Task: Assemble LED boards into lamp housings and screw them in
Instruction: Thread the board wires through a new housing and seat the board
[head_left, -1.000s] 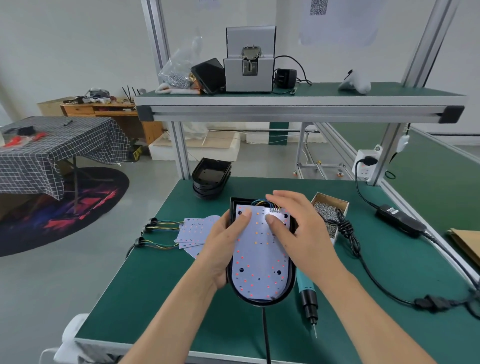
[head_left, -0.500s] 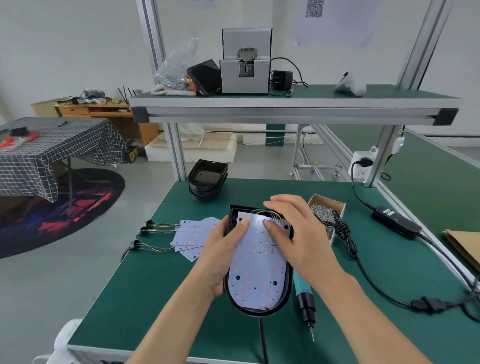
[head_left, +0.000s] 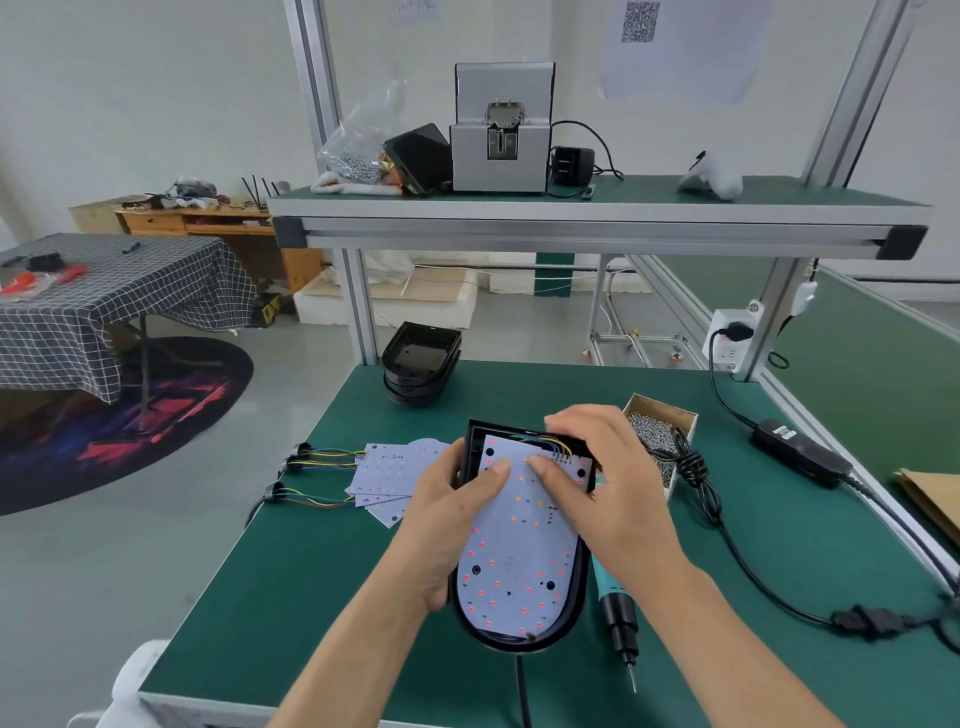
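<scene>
A black lamp housing (head_left: 571, 626) lies in the middle of the green bench, rounded end toward me. A white LED board (head_left: 519, 566) with red and orange LEDs sits inside it, coloured wires at its far end. My left hand (head_left: 447, 519) grips the housing's left rim, thumb pressing on the board. My right hand (head_left: 608, 488) lies over the board's far right part, thumb and fingers on the board near the wires.
Spare LED boards (head_left: 387, 475) with wired plugs lie to the left. Stacked empty housings (head_left: 421, 364) stand at the back. A cardboard box of screws (head_left: 657, 441) and an electric screwdriver (head_left: 615, 616) with its cable lie to the right.
My hands have stayed on the housing and board; my right fingers shifted slightly toward the wired far end. The view moved a little.
</scene>
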